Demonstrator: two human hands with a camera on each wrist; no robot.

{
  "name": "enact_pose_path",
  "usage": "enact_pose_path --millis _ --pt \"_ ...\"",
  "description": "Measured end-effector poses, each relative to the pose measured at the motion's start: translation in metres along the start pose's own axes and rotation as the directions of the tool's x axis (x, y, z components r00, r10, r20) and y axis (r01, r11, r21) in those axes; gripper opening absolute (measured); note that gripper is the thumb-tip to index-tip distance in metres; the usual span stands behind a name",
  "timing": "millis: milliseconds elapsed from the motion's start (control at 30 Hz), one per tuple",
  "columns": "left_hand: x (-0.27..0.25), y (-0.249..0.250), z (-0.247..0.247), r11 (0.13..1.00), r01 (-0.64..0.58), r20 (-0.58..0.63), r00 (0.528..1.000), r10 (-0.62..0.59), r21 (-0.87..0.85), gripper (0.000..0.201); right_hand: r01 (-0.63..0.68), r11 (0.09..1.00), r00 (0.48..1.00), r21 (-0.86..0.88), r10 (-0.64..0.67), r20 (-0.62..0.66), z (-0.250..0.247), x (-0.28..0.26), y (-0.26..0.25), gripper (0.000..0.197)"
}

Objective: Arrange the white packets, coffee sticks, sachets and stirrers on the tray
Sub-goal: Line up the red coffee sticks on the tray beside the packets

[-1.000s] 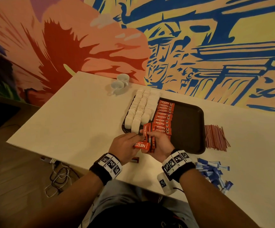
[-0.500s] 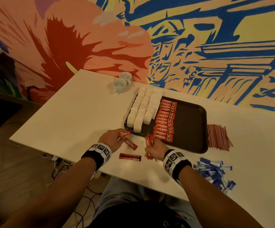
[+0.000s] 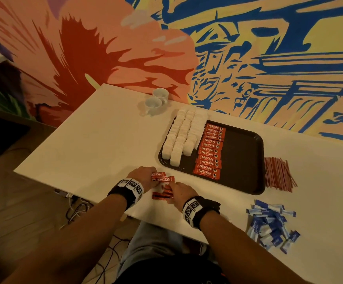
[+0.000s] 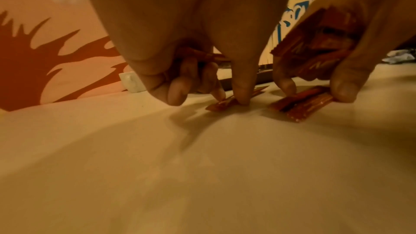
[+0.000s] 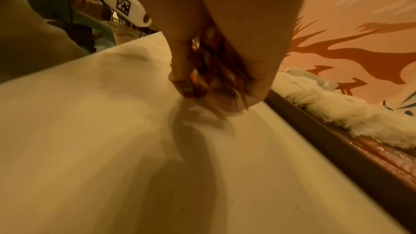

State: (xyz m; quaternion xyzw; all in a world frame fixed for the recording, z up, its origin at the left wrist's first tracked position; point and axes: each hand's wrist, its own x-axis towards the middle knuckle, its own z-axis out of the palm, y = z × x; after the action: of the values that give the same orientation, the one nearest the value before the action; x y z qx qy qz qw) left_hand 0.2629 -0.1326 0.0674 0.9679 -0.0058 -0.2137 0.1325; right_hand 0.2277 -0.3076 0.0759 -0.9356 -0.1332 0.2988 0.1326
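A big white tabletop (image 3: 88,140) stood against a painted wall (image 3: 269,48). On it sat a dark tray (image 3: 244,160). White packets (image 3: 181,136) lay in rows on the tray's left part, and a row of red coffee sticks (image 3: 210,151) lay just beside them. The right part of the tray was bare. Red stirrers (image 3: 278,174) lay in a heap just right of the tray. Blue sachets (image 3: 271,224) lay in a pile near the front edge. Two white cups (image 3: 156,100) stood behind the tray.

A few loose coffee sticks (image 3: 162,186) lay on the tabletop in front of the tray. The left hand (image 3: 144,177) had its fingers (image 4: 242,84) curled down, pinching one stick flat against the tabletop. The right hand (image 3: 181,194) held a small bunch of sticks in its curled fingers (image 4: 344,84) and pinched more lying flat.

The sticks looked light, thin and a bit slippery, so they would likely slide or fan out. Holding them by the long sides, near the middle, would probably keep a bunch together. They seemed bendy, so a soft squeeze should do.
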Motion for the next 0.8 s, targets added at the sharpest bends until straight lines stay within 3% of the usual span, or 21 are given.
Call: enact_pose_path --millis 267,400,467,600,733,800 --pt "-0.007 -0.005 0.002 0.988 0.127 0.101 0.988 -0.118 -0.089 0.055 -0.09 0.992 0.996 0.085 0.087 0.036 0.0 -0.001 0.01 0.044" --pt "-0.015 -0.005 -0.009 0.964 0.111 0.048 0.994 -0.102 -0.242 0.037 -0.149 0.925 0.989 0.35 0.133 0.071 -0.012 -0.01 0.032 0.035" --pt "-0.024 0.005 -0.02 0.936 0.052 -0.04 0.997 -0.07 -0.348 0.029 -0.147 0.803 0.989 0.577 0.138 0.06 -0.021 -0.019 0.043 0.03" --pt "-0.044 0.04 -0.045 0.844 -0.112 -0.162 0.986 0.031 -0.525 0.026 -0.045 0.376 0.993 0.925 0.122 -0.001 -0.038 -0.036 0.053 0.034" --pt "-0.056 0.074 -0.058 0.745 -0.21 -0.22 0.972 0.088 -0.633 0.023 0.118 0.02 0.982 0.993 0.145 -0.12 -0.054 -0.046 0.045 0.023" --pt "-0.062 0.087 -0.06 0.71 -0.259 -0.263 0.959 0.107 -0.655 0.019 0.179 -0.083 0.973 0.98 0.161 -0.165 -0.065 -0.052 0.04 0.018"
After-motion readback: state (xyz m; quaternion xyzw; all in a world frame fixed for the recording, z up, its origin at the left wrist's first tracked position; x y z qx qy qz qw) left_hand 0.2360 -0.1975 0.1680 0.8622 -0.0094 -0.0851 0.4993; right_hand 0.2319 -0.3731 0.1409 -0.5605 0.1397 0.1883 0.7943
